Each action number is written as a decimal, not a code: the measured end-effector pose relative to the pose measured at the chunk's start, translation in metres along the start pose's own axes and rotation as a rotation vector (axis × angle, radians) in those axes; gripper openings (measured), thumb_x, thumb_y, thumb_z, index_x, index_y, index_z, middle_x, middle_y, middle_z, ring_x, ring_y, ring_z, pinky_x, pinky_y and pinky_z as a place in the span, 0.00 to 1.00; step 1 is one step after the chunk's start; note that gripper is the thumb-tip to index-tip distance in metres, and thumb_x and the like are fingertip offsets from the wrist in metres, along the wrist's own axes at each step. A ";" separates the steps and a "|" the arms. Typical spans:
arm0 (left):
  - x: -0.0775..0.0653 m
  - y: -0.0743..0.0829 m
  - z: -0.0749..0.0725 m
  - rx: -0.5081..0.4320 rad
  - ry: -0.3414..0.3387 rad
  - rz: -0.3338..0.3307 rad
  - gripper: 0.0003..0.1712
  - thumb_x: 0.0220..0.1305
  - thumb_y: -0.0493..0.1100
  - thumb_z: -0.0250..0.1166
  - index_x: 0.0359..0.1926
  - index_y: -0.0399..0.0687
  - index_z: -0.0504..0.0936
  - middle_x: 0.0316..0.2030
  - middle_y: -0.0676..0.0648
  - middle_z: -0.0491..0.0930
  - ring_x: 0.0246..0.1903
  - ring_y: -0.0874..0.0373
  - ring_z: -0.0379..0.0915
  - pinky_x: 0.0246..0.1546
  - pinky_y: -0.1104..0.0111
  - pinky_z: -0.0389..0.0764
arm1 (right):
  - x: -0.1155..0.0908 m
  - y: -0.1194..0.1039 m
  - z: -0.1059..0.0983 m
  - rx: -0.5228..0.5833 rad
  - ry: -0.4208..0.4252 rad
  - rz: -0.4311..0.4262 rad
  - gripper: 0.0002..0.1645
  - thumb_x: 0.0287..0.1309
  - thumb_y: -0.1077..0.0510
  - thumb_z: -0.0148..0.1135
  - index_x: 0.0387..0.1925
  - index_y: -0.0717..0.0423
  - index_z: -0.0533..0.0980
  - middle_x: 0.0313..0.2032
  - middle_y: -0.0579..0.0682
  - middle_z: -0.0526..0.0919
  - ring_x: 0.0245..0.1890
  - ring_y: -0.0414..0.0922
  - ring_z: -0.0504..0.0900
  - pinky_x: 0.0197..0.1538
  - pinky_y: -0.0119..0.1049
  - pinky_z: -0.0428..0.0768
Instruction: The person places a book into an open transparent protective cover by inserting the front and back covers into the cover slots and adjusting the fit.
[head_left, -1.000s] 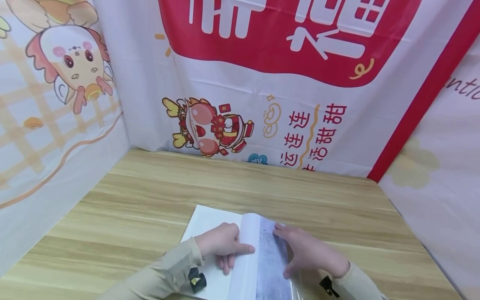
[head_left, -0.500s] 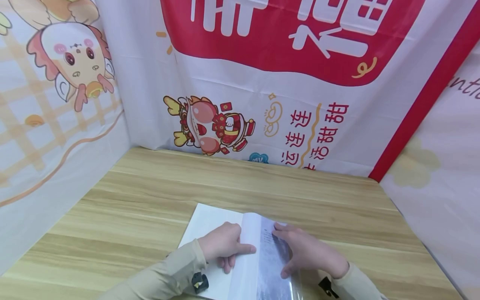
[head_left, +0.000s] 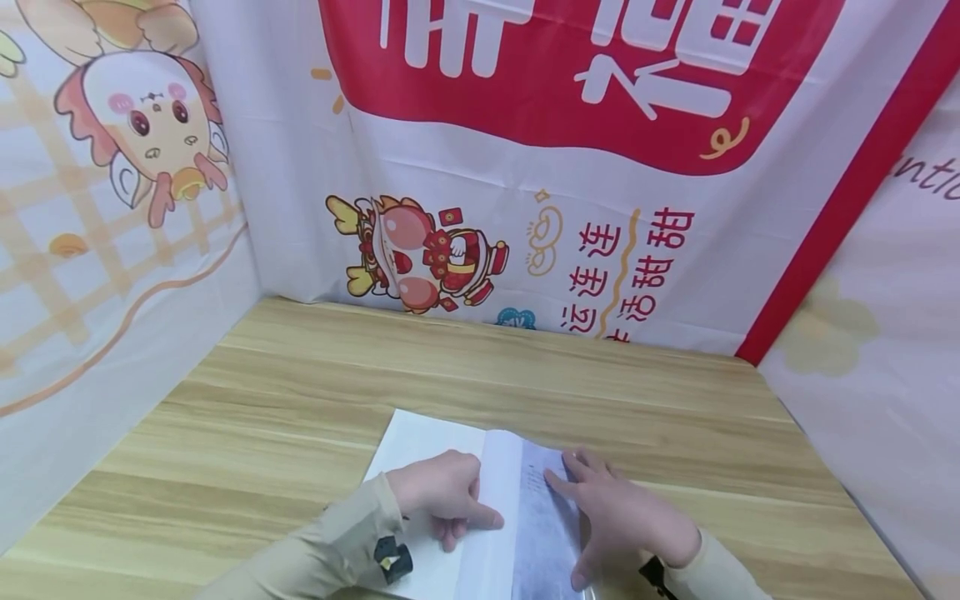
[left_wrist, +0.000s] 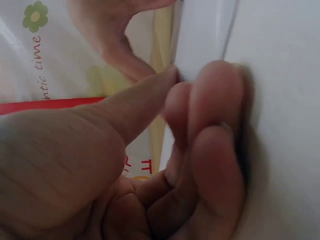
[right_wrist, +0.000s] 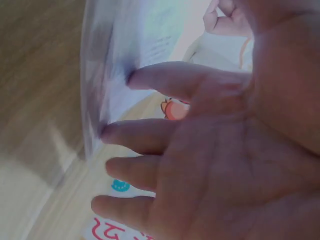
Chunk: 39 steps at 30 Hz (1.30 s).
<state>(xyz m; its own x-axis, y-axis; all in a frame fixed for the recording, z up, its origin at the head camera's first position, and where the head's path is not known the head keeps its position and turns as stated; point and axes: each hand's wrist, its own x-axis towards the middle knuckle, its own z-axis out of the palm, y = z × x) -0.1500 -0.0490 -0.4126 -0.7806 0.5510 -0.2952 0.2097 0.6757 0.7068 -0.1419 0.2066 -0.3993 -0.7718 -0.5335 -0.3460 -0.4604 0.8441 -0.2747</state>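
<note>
An open book (head_left: pixel 547 525) lies at the front of the table, its left side white and its right page greyish-blue with small print. Clear plastic film (right_wrist: pixel 95 90) runs along the right page's outer edge. My left hand (head_left: pixel 442 492) rests on the white side, fingers curled, its straight thumb pressing the white strip (head_left: pixel 495 467) beside the fold. My right hand (head_left: pixel 622 517) is spread over the right edge of the page. In the right wrist view two of its fingertips (right_wrist: pixel 135 79) touch the film and page; the other fingers reach past the edge.
The wood-grain table (head_left: pixel 337 375) extends behind and to both sides of the book. Printed cloth hangings (head_left: pixel 435 150) enclose it at the back, left and right. A black wrist strap (head_left: pixel 393 560) sits on the left sleeve.
My right hand has spread wider, its thumb sliding down toward the near edge and its fingers opening apart. My left thumb has shifted slightly nearer and left.
</note>
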 end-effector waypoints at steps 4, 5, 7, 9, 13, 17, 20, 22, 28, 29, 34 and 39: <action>-0.001 0.001 -0.001 0.014 -0.018 -0.014 0.23 0.51 0.53 0.71 0.18 0.40 0.74 0.09 0.48 0.75 0.10 0.57 0.75 0.14 0.68 0.78 | -0.003 -0.001 0.002 -0.022 -0.026 -0.052 0.75 0.21 0.26 0.71 0.72 0.56 0.55 0.70 0.67 0.46 0.69 0.64 0.43 0.63 0.57 0.58; -0.002 0.001 -0.001 0.014 -0.015 -0.016 0.23 0.51 0.52 0.72 0.18 0.41 0.74 0.09 0.48 0.75 0.09 0.57 0.75 0.14 0.68 0.77 | -0.003 -0.001 0.003 -0.026 -0.025 -0.066 0.76 0.22 0.26 0.71 0.72 0.58 0.54 0.70 0.68 0.45 0.69 0.64 0.43 0.63 0.55 0.59; -0.002 0.001 0.000 0.016 -0.010 -0.019 0.22 0.51 0.52 0.72 0.18 0.41 0.74 0.09 0.48 0.74 0.09 0.57 0.75 0.13 0.68 0.77 | -0.004 -0.002 0.004 -0.044 -0.017 -0.086 0.76 0.23 0.27 0.71 0.72 0.60 0.53 0.69 0.70 0.44 0.69 0.65 0.43 0.63 0.54 0.60; -0.002 0.002 0.001 0.016 -0.004 -0.022 0.22 0.51 0.52 0.72 0.18 0.41 0.74 0.09 0.48 0.74 0.09 0.57 0.75 0.13 0.68 0.77 | -0.004 -0.002 0.005 -0.059 -0.014 -0.099 0.76 0.24 0.27 0.71 0.72 0.62 0.53 0.69 0.71 0.44 0.69 0.66 0.43 0.63 0.53 0.60; -0.002 0.003 0.002 0.027 0.008 -0.018 0.22 0.51 0.52 0.72 0.18 0.42 0.73 0.08 0.49 0.73 0.09 0.57 0.74 0.13 0.68 0.77 | -0.003 -0.002 0.005 -0.080 -0.010 -0.109 0.76 0.24 0.27 0.71 0.71 0.63 0.52 0.69 0.72 0.44 0.68 0.66 0.44 0.63 0.52 0.61; -0.003 0.004 0.003 0.051 0.033 0.014 0.23 0.52 0.51 0.72 0.15 0.41 0.73 0.06 0.49 0.72 0.07 0.58 0.73 0.12 0.70 0.75 | -0.003 -0.004 0.004 -0.083 -0.020 -0.105 0.76 0.24 0.27 0.70 0.71 0.63 0.52 0.69 0.71 0.44 0.68 0.65 0.44 0.63 0.52 0.62; -0.004 0.005 0.005 0.109 0.069 0.049 0.25 0.52 0.52 0.71 0.12 0.41 0.74 0.04 0.50 0.70 0.05 0.59 0.71 0.11 0.73 0.73 | -0.002 -0.005 0.003 -0.084 -0.020 -0.106 0.76 0.24 0.27 0.71 0.71 0.64 0.53 0.69 0.71 0.45 0.68 0.66 0.44 0.63 0.52 0.61; -0.004 0.006 0.008 0.144 0.098 0.057 0.24 0.52 0.53 0.71 0.13 0.43 0.72 0.04 0.51 0.69 0.04 0.61 0.70 0.12 0.75 0.72 | -0.002 -0.006 0.003 -0.094 -0.015 -0.114 0.76 0.24 0.28 0.72 0.70 0.65 0.54 0.68 0.72 0.45 0.68 0.67 0.44 0.63 0.52 0.61; -0.004 0.007 0.014 0.191 0.145 0.055 0.22 0.51 0.53 0.71 0.17 0.47 0.69 0.03 0.54 0.67 0.03 0.63 0.67 0.15 0.78 0.72 | -0.004 -0.009 0.003 -0.131 -0.015 -0.126 0.73 0.27 0.30 0.73 0.70 0.64 0.55 0.68 0.71 0.48 0.67 0.68 0.44 0.63 0.52 0.61; -0.004 0.007 0.014 0.197 0.142 0.054 0.23 0.51 0.53 0.71 0.16 0.47 0.70 0.03 0.54 0.67 0.03 0.63 0.67 0.15 0.78 0.72 | -0.004 -0.009 0.003 -0.131 -0.019 -0.119 0.73 0.27 0.30 0.73 0.70 0.64 0.55 0.69 0.70 0.48 0.68 0.68 0.44 0.63 0.53 0.61; -0.001 0.004 0.013 0.214 0.120 0.045 0.24 0.50 0.54 0.72 0.12 0.46 0.71 0.03 0.53 0.68 0.04 0.62 0.68 0.13 0.76 0.72 | -0.010 -0.015 0.006 -0.122 -0.042 -0.068 0.75 0.26 0.25 0.71 0.71 0.61 0.54 0.70 0.69 0.46 0.68 0.66 0.42 0.63 0.55 0.59; -0.001 0.004 0.013 0.213 0.129 0.056 0.24 0.50 0.53 0.72 0.13 0.47 0.71 0.03 0.53 0.68 0.03 0.63 0.68 0.10 0.75 0.70 | -0.011 -0.019 0.010 -0.159 -0.022 -0.094 0.78 0.25 0.24 0.71 0.70 0.68 0.52 0.67 0.75 0.44 0.66 0.71 0.42 0.64 0.57 0.56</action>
<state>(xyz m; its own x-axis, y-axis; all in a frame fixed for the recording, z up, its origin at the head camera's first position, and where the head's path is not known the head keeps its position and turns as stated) -0.1406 -0.0402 -0.4177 -0.8302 0.5324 -0.1652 0.3632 0.7414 0.5643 -0.1201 0.1957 -0.3997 -0.7130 -0.6102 -0.3452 -0.5950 0.7871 -0.1624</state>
